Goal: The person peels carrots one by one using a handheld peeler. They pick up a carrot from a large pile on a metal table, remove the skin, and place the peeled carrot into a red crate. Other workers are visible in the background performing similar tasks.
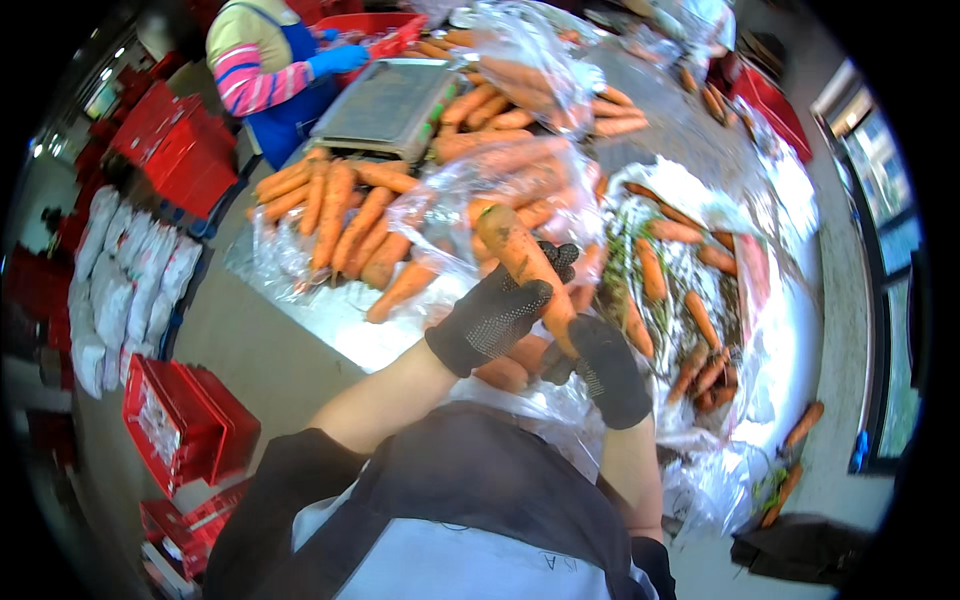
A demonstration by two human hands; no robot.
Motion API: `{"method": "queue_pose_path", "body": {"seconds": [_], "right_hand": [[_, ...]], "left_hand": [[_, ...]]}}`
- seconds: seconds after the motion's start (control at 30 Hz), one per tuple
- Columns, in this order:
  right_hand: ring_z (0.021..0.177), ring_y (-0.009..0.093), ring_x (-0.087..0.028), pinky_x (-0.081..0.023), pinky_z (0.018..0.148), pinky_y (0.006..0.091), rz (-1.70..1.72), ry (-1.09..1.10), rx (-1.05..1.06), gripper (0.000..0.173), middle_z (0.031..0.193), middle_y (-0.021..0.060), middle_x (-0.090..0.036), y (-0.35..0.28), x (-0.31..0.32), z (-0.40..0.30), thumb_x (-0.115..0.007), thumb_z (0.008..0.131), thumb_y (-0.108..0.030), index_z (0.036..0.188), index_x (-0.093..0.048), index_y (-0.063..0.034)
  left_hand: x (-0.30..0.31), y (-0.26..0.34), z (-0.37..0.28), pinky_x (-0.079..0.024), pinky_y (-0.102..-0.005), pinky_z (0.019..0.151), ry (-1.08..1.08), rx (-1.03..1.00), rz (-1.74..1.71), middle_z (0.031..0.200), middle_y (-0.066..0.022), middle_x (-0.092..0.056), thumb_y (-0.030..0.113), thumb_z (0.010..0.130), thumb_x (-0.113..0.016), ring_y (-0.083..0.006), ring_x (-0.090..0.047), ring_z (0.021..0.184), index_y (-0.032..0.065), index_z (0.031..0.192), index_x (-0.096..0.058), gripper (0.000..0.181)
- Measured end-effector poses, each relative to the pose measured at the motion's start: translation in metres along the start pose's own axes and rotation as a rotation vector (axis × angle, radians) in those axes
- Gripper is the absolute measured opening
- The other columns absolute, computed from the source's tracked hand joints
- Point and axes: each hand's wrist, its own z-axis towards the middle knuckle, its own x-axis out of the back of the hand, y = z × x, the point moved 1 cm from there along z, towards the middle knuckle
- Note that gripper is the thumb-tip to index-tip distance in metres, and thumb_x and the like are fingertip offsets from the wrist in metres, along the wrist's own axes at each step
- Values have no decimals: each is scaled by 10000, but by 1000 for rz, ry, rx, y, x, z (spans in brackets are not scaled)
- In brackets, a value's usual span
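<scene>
One large carrot is held in both hands, slanting from upper left to lower right. My left hand, in a black dotted glove, wraps its middle with the thumb on top. My right hand, in a like glove, grips its lower end. Under and behind the hands lie carrots in a clear plastic bag. To the left, a heap of carrots rests on clear plastic. To the right, an open white sack holds smaller carrots, some green tops and soil.
A flat metal-topped scale stands at the table's far left. Beside it is a co-worker in blue gloves at a red crate. Red crates and filled white sacks are on the left. Loose carrots lie at the right.
</scene>
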Motion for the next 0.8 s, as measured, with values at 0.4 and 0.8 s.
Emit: {"method": "queue_pose_path", "body": {"seconds": [0.4,0.8], "right_hand": [[853,221,-610,-493,749,325,-234,-34,255,480,959,113,-613,-28,-157,101,-716,693,12,1132,-522,28],[672,102,-561,-457,623,231,-37,-323,-143,328,781,70,-613,-31,-214,199,-567,879,-182,1106,-542,52]], "left_hand": [[113,104,-83,-462,-367,919,432,-425,190,1218,-146,-491,80,841,-595,-251,-521,1121,18,1345,-287,594],[190,155,-58,-455,-375,951,438,-436,-74,1310,-132,-425,167,895,-559,-241,-471,1178,69,1387,-240,594]]}}
